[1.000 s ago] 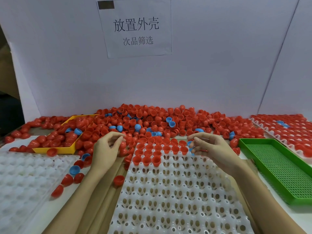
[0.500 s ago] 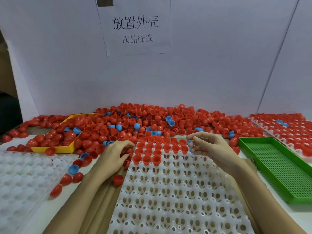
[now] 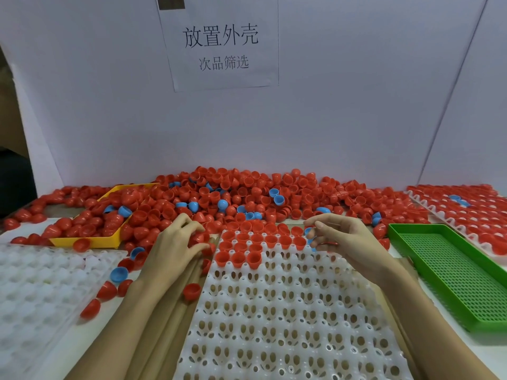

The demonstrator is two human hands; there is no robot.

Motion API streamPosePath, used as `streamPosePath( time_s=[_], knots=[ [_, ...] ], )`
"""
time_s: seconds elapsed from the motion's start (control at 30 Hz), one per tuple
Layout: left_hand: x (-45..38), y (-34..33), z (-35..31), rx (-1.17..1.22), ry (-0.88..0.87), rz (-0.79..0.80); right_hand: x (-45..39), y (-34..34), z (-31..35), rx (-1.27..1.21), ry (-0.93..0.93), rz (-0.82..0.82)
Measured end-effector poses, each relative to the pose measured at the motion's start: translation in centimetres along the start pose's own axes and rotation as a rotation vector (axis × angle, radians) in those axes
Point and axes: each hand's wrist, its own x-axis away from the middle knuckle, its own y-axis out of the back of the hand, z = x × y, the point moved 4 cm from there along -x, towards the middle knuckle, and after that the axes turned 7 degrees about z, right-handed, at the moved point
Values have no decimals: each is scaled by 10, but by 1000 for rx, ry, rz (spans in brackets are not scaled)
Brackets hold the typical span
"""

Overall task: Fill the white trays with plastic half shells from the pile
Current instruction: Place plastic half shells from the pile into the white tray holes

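A big pile of red and blue half shells (image 3: 247, 196) lies along the back wall. A white tray (image 3: 288, 311) with many sockets sits in front of me; its far rows hold red shells (image 3: 247, 242). My left hand (image 3: 172, 250) rests at the tray's far left corner, fingers curled round red shells at the pile's edge. My right hand (image 3: 343, 239) hovers over the tray's far right corner and holds blue shells (image 3: 310, 234) and something red in its curled fingers.
A second white tray (image 3: 35, 292) lies at the left. A yellow tray (image 3: 90, 239) full of red shells sits behind it. A green perforated tray (image 3: 452, 272) stands at the right, and a filled tray (image 3: 466, 212) beyond it. Loose shells (image 3: 118, 275) lie between the trays.
My left hand has moved right and nearer, from the pile to the tray's far left corner. My right hand has stayed almost still.
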Motion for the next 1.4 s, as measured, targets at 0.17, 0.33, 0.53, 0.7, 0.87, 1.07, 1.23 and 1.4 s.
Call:
streamPosePath(
  time_s=[0.17,0.33,0.53,0.7,0.87,1.07,1.23,1.4],
  knots=[
    [-2,21,-12,122,-40,-135,1,-2,3,-3,1,4],
    [3,21,-55,671,-49,-44,3,-8,8,10,-7,74],
    [9,2,-86,1037,35,137,8,-30,22,151,85,254],
    [13,-7,-100,1255,109,221,13,-53,36,198,178,367],
    [19,-14,-109,1264,213,302,15,-64,38,390,236,281],
    [19,-12,-112,1239,180,331,14,-63,35,427,232,173],
    [19,-17,-108,1128,179,259,14,-67,36,425,248,234],
    [21,-8,-110,788,10,90,13,-66,35,624,302,2]
  ],
)
